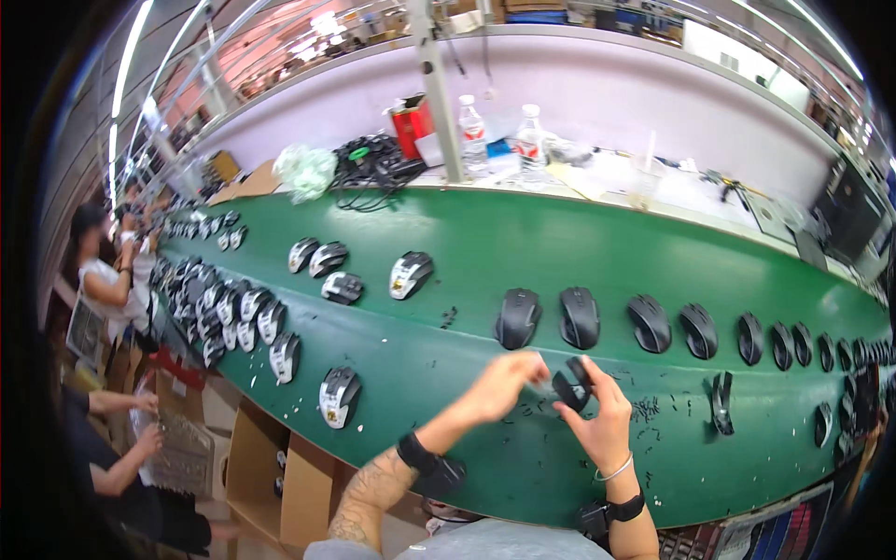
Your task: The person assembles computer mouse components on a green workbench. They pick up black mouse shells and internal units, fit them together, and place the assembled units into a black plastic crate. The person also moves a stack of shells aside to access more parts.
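A black computer mouse (pixel 572 385) is tilted up in my right hand (pixel 602 420), thumb on one side and fingers on the other. Just left of it, my left hand (pixel 502 385) has its fingertips drawn together, slightly blurred. Something pale shows at those fingertips, too small to name. Small black bits (pixel 644 409) are strewn on the green table (pixel 523 467) beneath and around the hands. Two finished-looking black mice (pixel 581 317) stand just beyond my hands.
More black mice (pixel 749 338) line up to the right, near a loose black shell part (pixel 721 403). Mice with white sides (pixel 339 397) crowd the left. Bottles (pixel 530 145) and black cables (pixel 373 163) are at the back. A cardboard box (pixel 299 481) and people (pixel 117 448) are at left.
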Available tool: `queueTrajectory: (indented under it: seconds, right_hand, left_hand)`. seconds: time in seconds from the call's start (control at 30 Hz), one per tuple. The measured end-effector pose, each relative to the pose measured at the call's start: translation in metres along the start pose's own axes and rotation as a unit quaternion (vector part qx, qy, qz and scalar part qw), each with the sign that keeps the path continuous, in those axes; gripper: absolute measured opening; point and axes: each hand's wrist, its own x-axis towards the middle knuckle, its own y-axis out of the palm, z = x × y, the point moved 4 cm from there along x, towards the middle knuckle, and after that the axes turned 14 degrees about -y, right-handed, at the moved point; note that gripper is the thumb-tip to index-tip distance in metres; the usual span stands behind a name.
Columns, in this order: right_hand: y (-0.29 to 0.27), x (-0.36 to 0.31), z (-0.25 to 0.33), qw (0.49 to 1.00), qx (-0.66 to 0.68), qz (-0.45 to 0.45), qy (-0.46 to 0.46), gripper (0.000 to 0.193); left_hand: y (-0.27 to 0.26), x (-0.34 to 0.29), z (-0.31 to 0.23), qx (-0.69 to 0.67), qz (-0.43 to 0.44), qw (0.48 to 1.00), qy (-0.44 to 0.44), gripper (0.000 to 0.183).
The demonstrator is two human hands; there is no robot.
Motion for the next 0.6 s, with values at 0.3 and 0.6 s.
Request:
queueTrajectory:
  seconds: [0.3, 0.6]
  right_hand:
    - [0.004, -0.013, -0.014, 0.993, -0.100, -0.005, -0.069, 0.042]
    - [-0.011, -0.013, -0.014, 0.996, -0.066, -0.056, -0.016, 0.047]
  left_hand:
    - [-0.253, 0.076, 0.069, 0.468, -0.423, 0.762, -0.147, 0.085]
    - [-0.155, 0.038, 0.023, -0.132, -0.311, 0.941, -0.030, 0.060]
